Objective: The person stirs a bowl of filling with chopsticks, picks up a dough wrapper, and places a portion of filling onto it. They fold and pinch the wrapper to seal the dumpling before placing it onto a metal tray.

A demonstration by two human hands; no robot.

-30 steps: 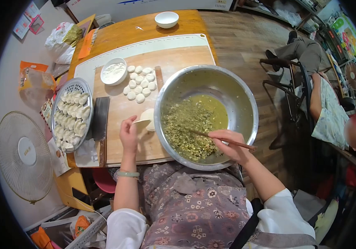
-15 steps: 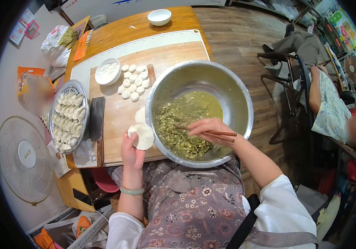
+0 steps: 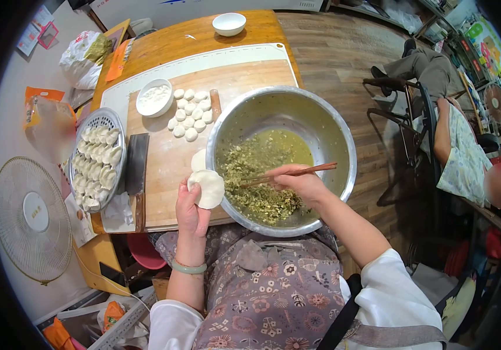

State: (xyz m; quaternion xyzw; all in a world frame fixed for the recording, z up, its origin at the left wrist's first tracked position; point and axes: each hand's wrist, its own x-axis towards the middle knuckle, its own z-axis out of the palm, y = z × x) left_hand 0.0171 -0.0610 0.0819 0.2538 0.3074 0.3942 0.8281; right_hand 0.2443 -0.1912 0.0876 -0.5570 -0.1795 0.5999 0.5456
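A round white dumpling wrapper [image 3: 209, 189] lies in my left hand [image 3: 192, 209], pinched at its edge by the thumb, just left of the big metal bowl [image 3: 338, 125]. My right hand [image 3: 300, 184] is closed around brown chopsticks [image 3: 320, 168], whose tips dip into chopped green filling [image 3: 262, 201] inside the bowl. Another wrapper [image 3: 198, 160] rests on the wooden board [image 3: 166, 192], partly behind the held one. Several small dough pieces [image 3: 190, 111] sit farther back beside a rolling pin [image 3: 215, 103], its near end hidden by the bowl.
Folded dumplings fill a perforated metal tray [image 3: 121, 157] at the left, beside a cleaver [image 3: 137, 160]. A bowl of flour [image 3: 155, 99] stands on the board and a white bowl [image 3: 229, 24] at the back. A fan [image 3: 34, 213] is at left; a seated person [image 3: 461, 146] at right.
My right hand has turned the chopsticks flatter, their tips still in the filling. My left hand and its wrapper have shifted slightly right, nearer the bowl.
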